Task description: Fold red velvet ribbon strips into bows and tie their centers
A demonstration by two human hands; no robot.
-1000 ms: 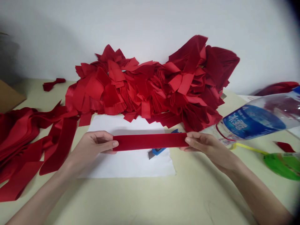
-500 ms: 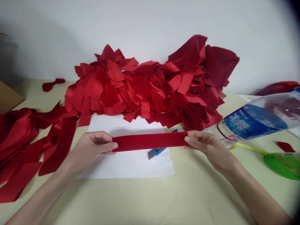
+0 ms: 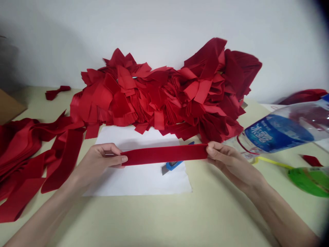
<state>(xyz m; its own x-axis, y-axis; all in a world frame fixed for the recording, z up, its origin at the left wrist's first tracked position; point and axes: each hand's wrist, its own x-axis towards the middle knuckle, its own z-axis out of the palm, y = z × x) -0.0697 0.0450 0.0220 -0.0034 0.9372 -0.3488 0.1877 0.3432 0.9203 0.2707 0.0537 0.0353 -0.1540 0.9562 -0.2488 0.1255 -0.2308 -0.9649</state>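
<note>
A red velvet ribbon strip point(image 3: 164, 154) is stretched level between my two hands, above a white sheet of paper point(image 3: 144, 183). My left hand point(image 3: 105, 157) pinches its left end between thumb and fingers. The right end is gripped by my right hand point(image 3: 226, 159), its fingers closed at the edge. Beneath the strip lies a blue utility knife point(image 3: 173, 166) with its blade pointing left; the strip hides part of it. Behind the paper rises a large heap of red ribbon pieces point(image 3: 159, 96).
Longer red ribbons point(image 3: 23, 144) lie at the left. A plastic bottle with a blue label point(image 3: 277, 132) lies on its side at the right, near a green object point(image 3: 308, 181) with a yellow strip point(image 3: 275, 163). A cardboard box point(image 3: 10, 107) stands at the left edge.
My right hand has shifted slightly right along the strip's end. The left hand moved a little left, and a thin gap shows at the strip's upper left edge.
</note>
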